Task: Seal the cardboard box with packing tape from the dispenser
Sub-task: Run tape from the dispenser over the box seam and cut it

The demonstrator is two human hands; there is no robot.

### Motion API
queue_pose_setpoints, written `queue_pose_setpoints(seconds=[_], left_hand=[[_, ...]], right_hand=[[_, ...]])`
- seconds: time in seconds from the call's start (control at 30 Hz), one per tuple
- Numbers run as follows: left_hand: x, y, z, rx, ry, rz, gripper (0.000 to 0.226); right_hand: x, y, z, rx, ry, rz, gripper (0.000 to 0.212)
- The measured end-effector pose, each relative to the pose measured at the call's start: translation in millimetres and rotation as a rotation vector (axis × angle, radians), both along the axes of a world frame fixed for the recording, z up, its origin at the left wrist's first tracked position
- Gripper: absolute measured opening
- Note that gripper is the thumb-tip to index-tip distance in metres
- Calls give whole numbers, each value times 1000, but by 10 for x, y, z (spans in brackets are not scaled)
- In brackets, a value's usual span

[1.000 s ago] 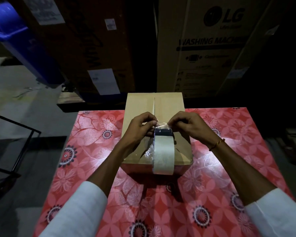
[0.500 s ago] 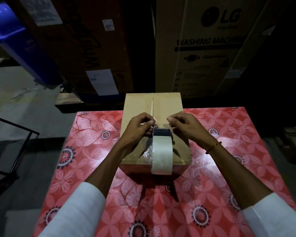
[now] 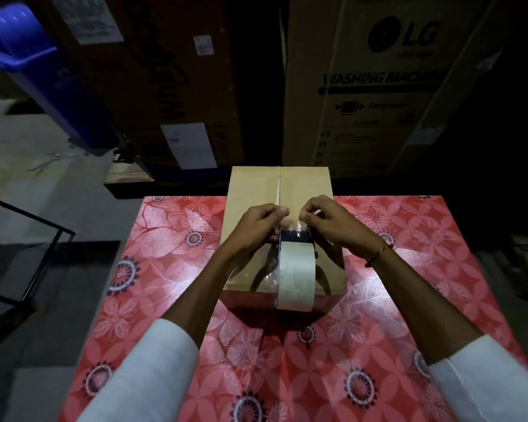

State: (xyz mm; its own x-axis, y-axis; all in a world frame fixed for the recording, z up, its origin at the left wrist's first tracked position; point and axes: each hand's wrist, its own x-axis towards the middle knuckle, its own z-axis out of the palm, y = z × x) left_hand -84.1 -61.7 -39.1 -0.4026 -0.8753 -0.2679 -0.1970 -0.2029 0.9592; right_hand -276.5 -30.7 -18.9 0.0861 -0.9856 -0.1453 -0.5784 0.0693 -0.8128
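as hands [image 3: 290,226] pinch tape, box [image 3: 256,190] seam runs away

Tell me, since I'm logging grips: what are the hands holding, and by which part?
Both the left hand and right hand pinch the loose clear end of the tape, just above the dispenser on the cardboard box.

right hand [image 3: 333,225] fingertips lifted off the tape's loose end [image 3: 296,229], view shifted slightly
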Motion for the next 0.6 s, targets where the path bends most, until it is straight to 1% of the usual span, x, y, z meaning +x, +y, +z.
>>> queue_pose_setpoints(seconds=[0.07,0.13,0.23,0.37,0.5,0.6], left_hand=[[-20,-30,88,15,-46,-61,37],[-27,-63,150,-11,-101,-130,31],[-16,-83,207,-20,-142,-171,21],[-15,-68,195,5,-91,-145,16],[-10,-52,179,14,-70,-113,22],[-22,-25,170,8,-70,-87,23]], right_hand=[[10,17,4,-1,-23,11,17],[12,17,8,0,-42,12,15],[18,19,1,0,-42,1,16],[14,56,-2,6,-142,-50,20],[0,83,-8,86,-184,-22,24],[-4,76,-16,106,-192,15,17]])
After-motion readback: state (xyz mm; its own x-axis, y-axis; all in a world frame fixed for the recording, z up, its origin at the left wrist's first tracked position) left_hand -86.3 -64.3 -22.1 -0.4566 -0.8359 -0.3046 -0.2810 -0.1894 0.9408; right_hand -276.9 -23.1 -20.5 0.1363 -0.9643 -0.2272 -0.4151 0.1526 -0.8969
